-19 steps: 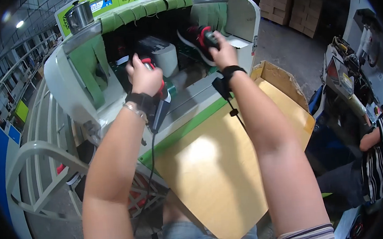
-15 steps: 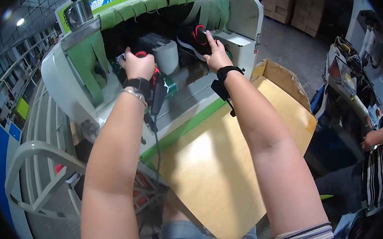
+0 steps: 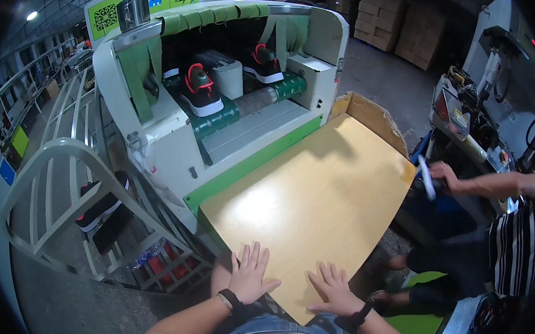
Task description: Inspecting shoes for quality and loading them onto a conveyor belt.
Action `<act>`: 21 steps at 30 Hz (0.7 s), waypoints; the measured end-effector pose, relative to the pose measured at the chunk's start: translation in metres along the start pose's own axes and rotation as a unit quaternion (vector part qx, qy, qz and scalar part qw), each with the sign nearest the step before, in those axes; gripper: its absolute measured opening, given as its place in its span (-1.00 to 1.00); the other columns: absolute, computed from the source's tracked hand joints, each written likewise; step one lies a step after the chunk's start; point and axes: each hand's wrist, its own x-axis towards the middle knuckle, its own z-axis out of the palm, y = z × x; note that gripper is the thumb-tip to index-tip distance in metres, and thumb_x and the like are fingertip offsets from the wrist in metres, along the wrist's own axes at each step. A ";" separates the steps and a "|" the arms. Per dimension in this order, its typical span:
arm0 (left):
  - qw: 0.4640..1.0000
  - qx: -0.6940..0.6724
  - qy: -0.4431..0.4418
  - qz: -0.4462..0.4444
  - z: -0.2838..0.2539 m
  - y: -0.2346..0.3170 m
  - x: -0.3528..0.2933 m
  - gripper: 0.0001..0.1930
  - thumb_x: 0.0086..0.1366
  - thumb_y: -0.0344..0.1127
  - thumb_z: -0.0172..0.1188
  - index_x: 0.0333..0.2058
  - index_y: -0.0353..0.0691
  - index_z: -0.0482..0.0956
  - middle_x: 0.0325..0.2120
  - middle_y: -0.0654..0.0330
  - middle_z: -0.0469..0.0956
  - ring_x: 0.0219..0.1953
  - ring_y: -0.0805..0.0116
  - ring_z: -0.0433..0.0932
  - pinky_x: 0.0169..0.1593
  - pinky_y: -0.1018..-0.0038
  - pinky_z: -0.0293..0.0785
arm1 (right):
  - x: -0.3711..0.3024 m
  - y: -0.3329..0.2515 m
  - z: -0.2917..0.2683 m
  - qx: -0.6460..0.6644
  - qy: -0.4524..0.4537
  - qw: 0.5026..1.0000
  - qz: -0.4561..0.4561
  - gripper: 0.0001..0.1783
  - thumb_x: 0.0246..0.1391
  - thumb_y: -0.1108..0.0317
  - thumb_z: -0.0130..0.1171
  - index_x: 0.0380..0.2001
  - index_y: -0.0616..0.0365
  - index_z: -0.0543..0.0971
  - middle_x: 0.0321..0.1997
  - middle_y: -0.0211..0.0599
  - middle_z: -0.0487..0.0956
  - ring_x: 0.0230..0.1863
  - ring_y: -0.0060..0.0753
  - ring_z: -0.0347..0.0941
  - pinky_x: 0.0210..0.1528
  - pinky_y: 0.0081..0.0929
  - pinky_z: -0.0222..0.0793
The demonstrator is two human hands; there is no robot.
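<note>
My left hand (image 3: 249, 274) lies with its fingers spread on the near left edge of a tan board (image 3: 314, 201). Close to the board's near corner, my right hand (image 3: 334, 291) also rests open, fingers apart. Neither hand holds anything. Beyond the board, a white machine (image 3: 171, 146) has an opening hung with green strips. A black shoe with red trim and a white sole (image 3: 201, 93) sits toe-forward on the green belt (image 3: 219, 122). A second such shoe (image 3: 264, 65) stands farther right, past a grey-white block (image 3: 227, 74). The machine's inside is dark.
On the left, a metal rack (image 3: 65, 148) carries more dark shoes (image 3: 98, 205). A steel pot (image 3: 133, 13) stands on the machine's top. To the right, a co-worker in a striped shirt (image 3: 524, 235) holds a white-edged object (image 3: 427, 179). Stacked cartons (image 3: 381, 17) stand behind.
Both hands have come back from the shoes at the machine's opening to the near edge of the board. The two shoes now sit on the belt, out of my hands.
</note>
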 end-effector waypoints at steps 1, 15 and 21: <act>1.000 0.002 0.020 0.008 0.011 -0.001 -0.007 -0.08 0.26 0.23 0.09 0.37 -0.30 0.03 0.42 -0.19 -0.18 0.45 -0.26 -0.25 0.35 -0.32 -0.29 | -0.002 -0.004 0.006 0.001 -0.006 1.000 0.008 0.06 -0.02 -0.43 0.13 0.45 -0.26 0.04 0.55 0.06 -0.16 0.52 0.34 -0.34 0.41 0.36 -0.41; 0.994 0.007 0.106 0.003 0.018 -0.004 -0.003 -0.16 0.29 0.18 0.07 0.34 -0.31 0.11 0.38 -0.18 0.01 0.43 -0.21 -0.08 0.36 -0.29 -0.34 | 0.011 -0.008 0.013 -0.001 0.077 0.997 0.032 0.02 -0.04 -0.41 0.16 0.43 -0.30 0.13 0.56 -0.07 -0.12 0.55 0.15 -0.34 0.46 0.22 -0.49; 0.979 -0.176 0.031 -0.096 -0.063 0.021 0.072 -0.37 0.32 0.00 0.17 0.22 -0.29 0.33 0.21 -0.17 0.33 0.28 -0.09 0.29 0.34 0.12 0.14 | 0.004 -0.005 0.016 -0.021 0.095 0.994 0.041 0.01 -0.01 -0.42 0.11 0.43 -0.28 0.12 0.55 -0.07 -0.09 0.55 0.16 -0.30 0.46 0.24 -0.44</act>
